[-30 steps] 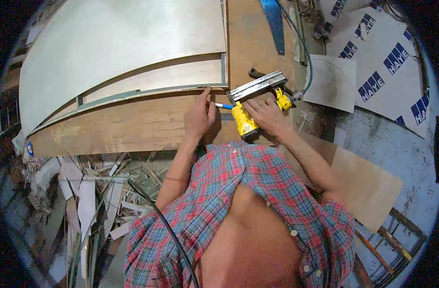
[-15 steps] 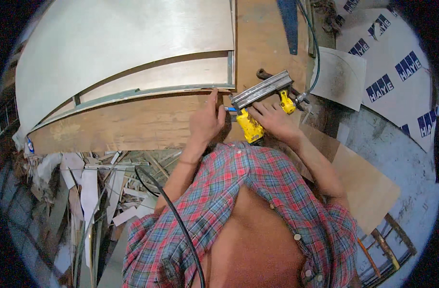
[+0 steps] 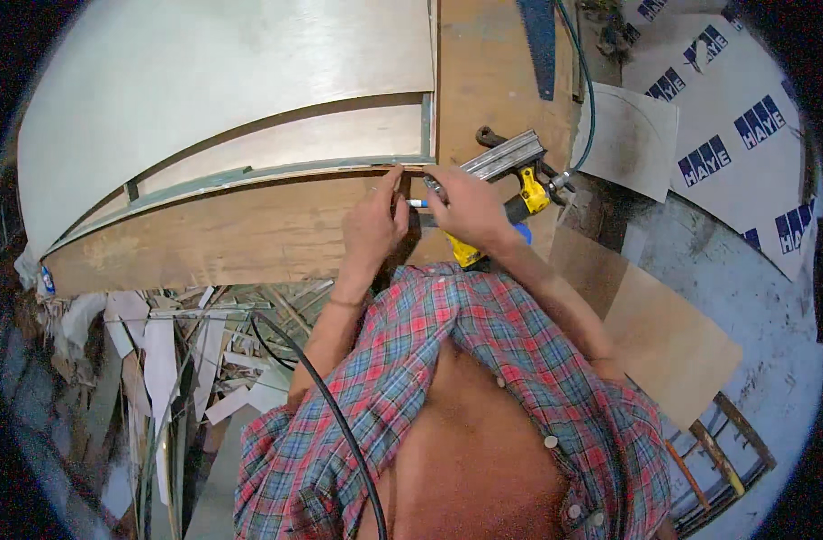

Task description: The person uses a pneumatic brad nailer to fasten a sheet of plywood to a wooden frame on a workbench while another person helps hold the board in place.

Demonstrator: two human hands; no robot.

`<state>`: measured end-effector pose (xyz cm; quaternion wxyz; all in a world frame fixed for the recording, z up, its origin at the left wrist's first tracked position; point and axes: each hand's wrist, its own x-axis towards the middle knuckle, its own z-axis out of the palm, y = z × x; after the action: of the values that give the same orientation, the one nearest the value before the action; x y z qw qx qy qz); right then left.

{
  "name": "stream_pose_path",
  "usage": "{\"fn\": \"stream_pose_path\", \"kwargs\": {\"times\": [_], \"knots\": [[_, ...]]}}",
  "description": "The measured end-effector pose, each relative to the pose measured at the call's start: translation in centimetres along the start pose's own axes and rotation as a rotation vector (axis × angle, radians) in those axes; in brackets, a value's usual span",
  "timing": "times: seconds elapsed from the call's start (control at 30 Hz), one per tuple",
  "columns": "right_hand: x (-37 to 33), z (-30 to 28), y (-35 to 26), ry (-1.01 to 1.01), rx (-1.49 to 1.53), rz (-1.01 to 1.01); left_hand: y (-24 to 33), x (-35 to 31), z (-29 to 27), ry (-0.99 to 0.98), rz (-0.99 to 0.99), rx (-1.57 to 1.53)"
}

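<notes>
A wooden panel with a curved pale top sheet lies over the table, and a thin frame strip runs along its near edge. At the strip's right end, the index finger of my left hand is stretched out and touches the edge, its thumb apart. My right hand is closed round a small grey metal piece at the panel's corner; its kind is mostly hidden. Between my hands shows a blue-and-white pen-like stick. A yellow and silver nail gun lies partly behind my right hand.
A handsaw lies at the table's far right, beside a green air hose. Wood offcuts are heaped below the table on the left. Loose boards and printed white sheets lie at right. A black cable crosses my front.
My right hand has left the nail gun's body and moved left and up to the panel's corner, closing round a grey metal piece. My left hand stays by the edge.
</notes>
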<state>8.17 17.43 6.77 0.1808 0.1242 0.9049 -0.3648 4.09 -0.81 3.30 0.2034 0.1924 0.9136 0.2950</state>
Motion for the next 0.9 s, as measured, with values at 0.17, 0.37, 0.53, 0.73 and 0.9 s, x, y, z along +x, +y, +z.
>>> {"fn": "stream_pose_path", "kwargs": {"times": [0.17,0.37,0.53,0.73,0.9], "knots": [[0.3,1.5,-0.4,0.059,-0.087,0.083,0.1,0.3,0.2,0.015,0.004,0.000],[0.3,1.8,-0.6,0.093,-0.139,0.064,-0.4,0.7,0.1,0.050,0.053,-0.050],[0.2,1.9,0.6,0.254,-0.087,-0.070,-0.5,0.8,0.1,0.046,0.059,-0.053],[0.5,1.3,1.1,0.210,-0.096,-0.079,-1.3,1.1,0.0,0.023,0.111,-0.075],[0.7,0.9,1.0,0.119,-0.170,-0.079,-1.3,1.4,-0.2,0.051,0.136,-0.093]]}}
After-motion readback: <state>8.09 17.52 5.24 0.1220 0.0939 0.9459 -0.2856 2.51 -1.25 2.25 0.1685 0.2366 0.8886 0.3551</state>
